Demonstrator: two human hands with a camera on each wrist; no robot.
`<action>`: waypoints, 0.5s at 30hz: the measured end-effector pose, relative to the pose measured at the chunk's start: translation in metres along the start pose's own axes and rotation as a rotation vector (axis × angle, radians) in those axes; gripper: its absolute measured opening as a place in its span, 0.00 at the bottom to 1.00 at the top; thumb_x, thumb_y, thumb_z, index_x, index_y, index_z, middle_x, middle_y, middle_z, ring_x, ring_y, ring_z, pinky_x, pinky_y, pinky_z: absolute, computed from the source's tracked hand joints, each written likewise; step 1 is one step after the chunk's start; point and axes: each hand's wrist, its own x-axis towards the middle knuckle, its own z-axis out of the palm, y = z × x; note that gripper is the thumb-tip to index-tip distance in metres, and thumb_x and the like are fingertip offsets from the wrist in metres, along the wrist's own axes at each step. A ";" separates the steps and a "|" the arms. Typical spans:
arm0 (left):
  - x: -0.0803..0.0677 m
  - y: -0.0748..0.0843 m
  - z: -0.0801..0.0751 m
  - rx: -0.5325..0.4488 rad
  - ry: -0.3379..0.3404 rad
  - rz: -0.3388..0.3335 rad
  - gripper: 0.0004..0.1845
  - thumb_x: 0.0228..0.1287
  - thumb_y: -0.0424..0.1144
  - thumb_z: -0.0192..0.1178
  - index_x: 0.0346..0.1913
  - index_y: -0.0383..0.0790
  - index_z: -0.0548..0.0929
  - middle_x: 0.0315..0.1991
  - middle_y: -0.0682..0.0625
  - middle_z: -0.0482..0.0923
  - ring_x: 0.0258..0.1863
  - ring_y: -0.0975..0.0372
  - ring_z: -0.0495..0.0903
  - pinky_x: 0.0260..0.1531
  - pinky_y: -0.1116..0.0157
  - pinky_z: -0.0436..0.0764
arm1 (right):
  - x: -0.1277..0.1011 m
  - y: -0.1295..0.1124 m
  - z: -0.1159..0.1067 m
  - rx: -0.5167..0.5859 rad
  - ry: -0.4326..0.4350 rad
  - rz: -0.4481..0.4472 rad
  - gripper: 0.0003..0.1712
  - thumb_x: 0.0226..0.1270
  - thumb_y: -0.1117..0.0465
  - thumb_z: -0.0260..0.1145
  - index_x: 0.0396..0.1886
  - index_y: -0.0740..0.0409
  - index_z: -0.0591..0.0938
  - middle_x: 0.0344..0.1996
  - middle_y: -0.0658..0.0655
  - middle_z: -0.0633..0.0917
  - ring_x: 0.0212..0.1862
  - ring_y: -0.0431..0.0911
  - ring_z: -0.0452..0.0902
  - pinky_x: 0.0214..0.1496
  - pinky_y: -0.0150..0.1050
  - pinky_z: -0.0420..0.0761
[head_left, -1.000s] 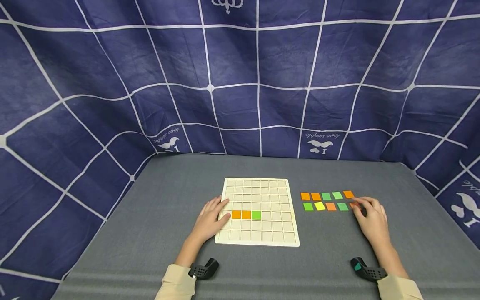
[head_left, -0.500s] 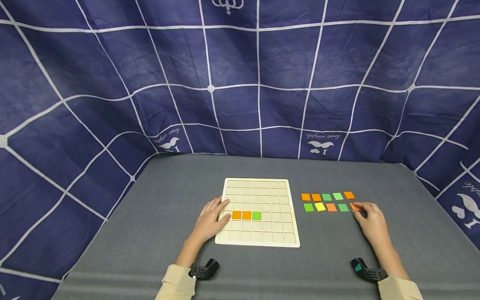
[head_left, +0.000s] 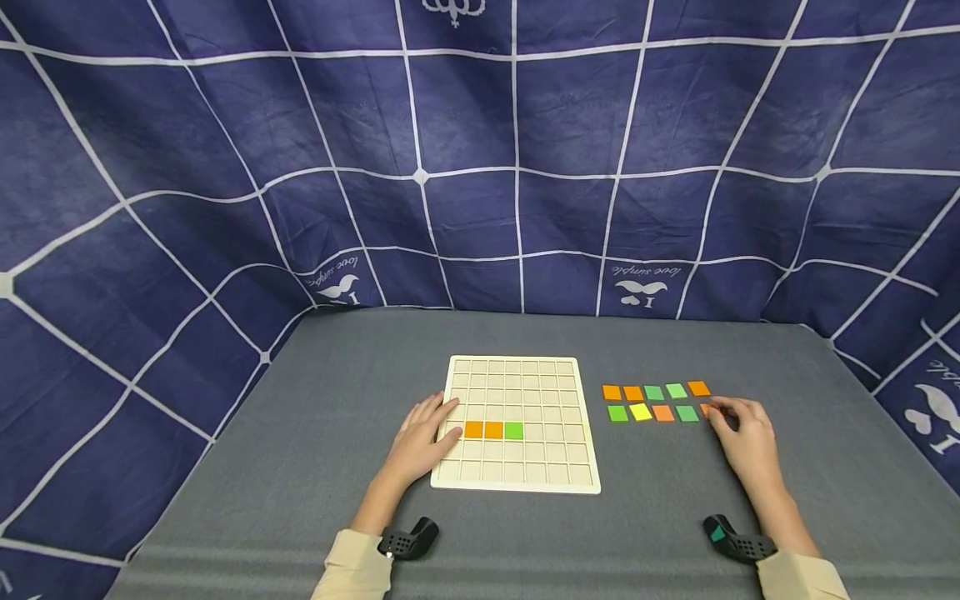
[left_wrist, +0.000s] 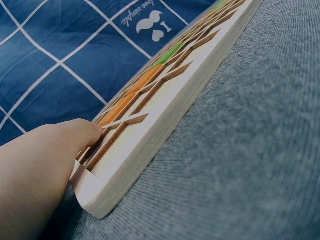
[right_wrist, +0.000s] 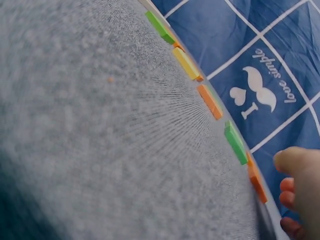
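On the grey table, near its middle, lies a pale wooden grid board, left edge under the left hand, fingers straight and flat, fingertips touching the board's rim and gripping nothing. Well clear of the board's right edge, across a bare strip of cloth, sits a loose set of tiles in two rows. At the near row's right end, the right hand with fingers curled onto an orange tile; whether pinched or merely touched, cannot tell. Wide open cloth in front of both hands and behind the board.

Counted in the board: two orange tiles and one green tile, side by side in one row. Counted loose: ten tiles, five per row — five orange, four green, one yellow tile.
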 end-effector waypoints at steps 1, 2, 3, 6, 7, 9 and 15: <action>0.000 0.000 0.000 -0.001 0.003 0.003 0.28 0.61 0.54 0.51 0.64 0.50 0.67 0.68 0.45 0.59 0.69 0.52 0.53 0.70 0.52 0.48 | 0.001 -0.002 -0.001 0.011 0.007 0.006 0.19 0.68 0.59 0.52 0.50 0.68 0.75 0.50 0.70 0.69 0.53 0.62 0.64 0.52 0.59 0.64; 0.000 0.000 0.000 -0.002 0.005 0.004 0.28 0.61 0.54 0.51 0.64 0.50 0.67 0.68 0.45 0.59 0.69 0.52 0.54 0.70 0.52 0.48 | 0.001 -0.004 -0.002 0.025 0.016 0.015 0.19 0.68 0.59 0.51 0.50 0.67 0.75 0.51 0.69 0.69 0.53 0.62 0.64 0.52 0.58 0.64; 0.000 0.000 0.000 -0.002 0.008 0.006 0.28 0.61 0.54 0.51 0.63 0.50 0.67 0.68 0.45 0.59 0.69 0.52 0.54 0.70 0.51 0.49 | 0.001 -0.007 -0.003 0.026 0.021 0.016 0.19 0.68 0.58 0.50 0.50 0.67 0.75 0.51 0.69 0.69 0.53 0.62 0.64 0.52 0.59 0.64; 0.000 0.000 0.000 0.001 0.010 0.007 0.28 0.60 0.54 0.51 0.63 0.50 0.67 0.68 0.45 0.59 0.69 0.52 0.54 0.70 0.52 0.49 | 0.002 -0.017 -0.006 0.049 0.029 -0.004 0.19 0.68 0.58 0.51 0.51 0.66 0.75 0.50 0.68 0.71 0.51 0.61 0.66 0.49 0.58 0.66; 0.000 0.000 0.000 0.001 0.009 0.008 0.28 0.61 0.54 0.51 0.63 0.50 0.67 0.68 0.45 0.59 0.69 0.52 0.54 0.70 0.52 0.49 | 0.002 -0.021 -0.007 0.057 0.029 -0.014 0.19 0.68 0.58 0.51 0.51 0.66 0.75 0.50 0.68 0.72 0.51 0.60 0.67 0.48 0.58 0.67; 0.001 0.000 0.000 0.000 0.004 0.007 0.28 0.61 0.54 0.50 0.64 0.50 0.67 0.68 0.45 0.59 0.69 0.52 0.54 0.70 0.52 0.49 | 0.001 -0.030 -0.007 0.070 0.024 -0.041 0.19 0.68 0.58 0.51 0.51 0.65 0.76 0.48 0.67 0.73 0.49 0.59 0.68 0.47 0.56 0.69; 0.000 0.001 -0.001 0.002 0.008 0.015 0.28 0.61 0.54 0.50 0.64 0.50 0.67 0.68 0.45 0.59 0.69 0.51 0.54 0.69 0.51 0.49 | -0.005 -0.057 -0.001 0.104 -0.041 -0.128 0.18 0.67 0.56 0.54 0.51 0.61 0.77 0.44 0.63 0.75 0.46 0.55 0.70 0.42 0.51 0.71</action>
